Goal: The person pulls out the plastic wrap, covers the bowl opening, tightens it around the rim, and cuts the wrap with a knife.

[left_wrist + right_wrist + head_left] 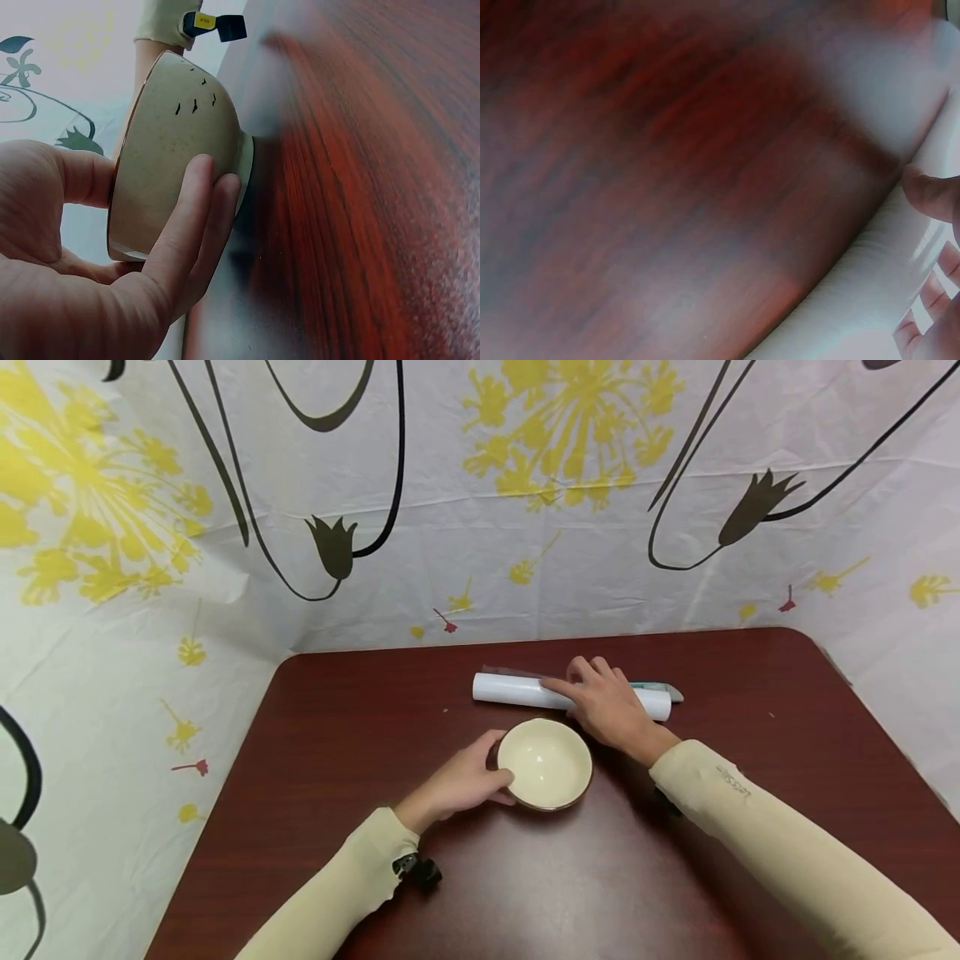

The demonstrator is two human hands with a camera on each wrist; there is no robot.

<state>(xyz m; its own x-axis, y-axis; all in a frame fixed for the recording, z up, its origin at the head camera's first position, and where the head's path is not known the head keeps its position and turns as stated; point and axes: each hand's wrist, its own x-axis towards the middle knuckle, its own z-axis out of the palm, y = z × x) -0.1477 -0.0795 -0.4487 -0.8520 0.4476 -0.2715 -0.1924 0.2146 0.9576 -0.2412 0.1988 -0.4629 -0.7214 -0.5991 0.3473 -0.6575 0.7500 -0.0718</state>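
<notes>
My left hand (461,781) holds a cream bowl (546,764) with a dark rim near the middle of the table. Its thumb lies over the rim, and two fingers stretch along the outer wall in the left wrist view, which shows small dark marks on the bowl (187,112). Just behind the bowl, a white roll (513,690), looking like plastic wrap, lies crosswise. My right hand (603,706) grips it right of its middle, thumb against the near side in the right wrist view and fingers over the far side. A strip of clear film (504,671) shows along the roll's back edge.
A teal and grey tool (672,692), perhaps a cutter, lies partly hidden behind the roll's right end. The dark red wooden table (360,727) ends at a wall of patterned white cloth (420,568) at the back and sides.
</notes>
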